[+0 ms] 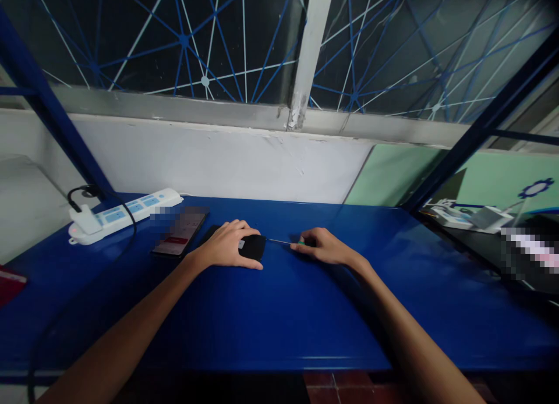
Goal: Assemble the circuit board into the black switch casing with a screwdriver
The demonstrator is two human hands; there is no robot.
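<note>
A flat black rectangular case [251, 250], with a small pale label partly showing, lies on the blue table. Over its left part rests my left hand [227, 244], fingers along the far side and thumb at the near side, gripping it. Part of the case is hidden under that hand. To the right, my right hand [321, 245] is closed around a thin screwdriver [279, 241] with a bit of green at its handle. The screwdriver's slim metal shaft points left, and its tip is at the right edge of the case; whether it touches cannot be made out.
A smartphone [181, 232] with its screen lit lies left of the case. Behind it stands a white power strip [131, 212] with a plugged-in adapter and black cable [131, 241]. A red object [11, 284] sits at the far left. Blue posts [463, 130] flank the table [279, 316].
</note>
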